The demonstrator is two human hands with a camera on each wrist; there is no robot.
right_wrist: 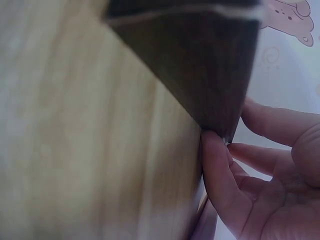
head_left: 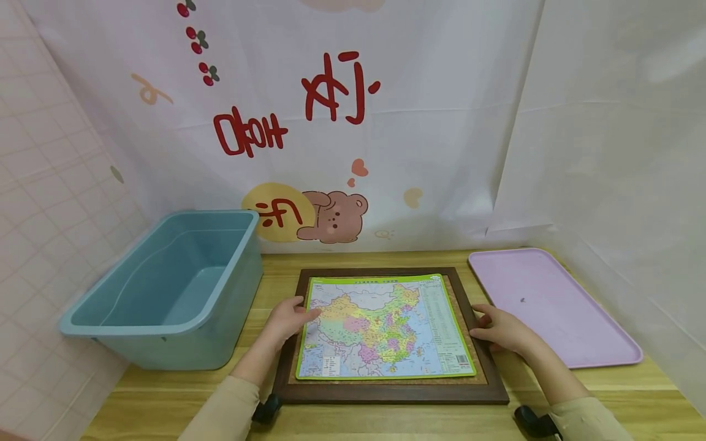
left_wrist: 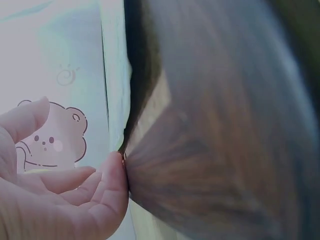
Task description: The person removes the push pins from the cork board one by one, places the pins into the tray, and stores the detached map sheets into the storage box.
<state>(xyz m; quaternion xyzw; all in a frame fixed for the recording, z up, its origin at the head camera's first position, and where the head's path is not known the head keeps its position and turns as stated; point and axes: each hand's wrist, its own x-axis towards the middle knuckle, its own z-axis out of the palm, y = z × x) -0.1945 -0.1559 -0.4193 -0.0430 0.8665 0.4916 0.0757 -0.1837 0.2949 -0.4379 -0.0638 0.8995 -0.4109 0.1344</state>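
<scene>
While the framed map (head_left: 386, 331) lies flat on the table (head_left: 551, 392), both hands steady it. Left hand (head_left: 287, 320) and right hand (head_left: 499, 329) press loosely curled fingers against its opposite edges.

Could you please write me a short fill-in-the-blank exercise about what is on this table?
1. The map lies inside a dark wooden ____.
2. The left hand and right hand touch the frame's left and ____ sides.
3. Left of the frame stands a blue ____.
4. The tray to the right is ____.

Missing words: frame; right; tub; pink
</scene>
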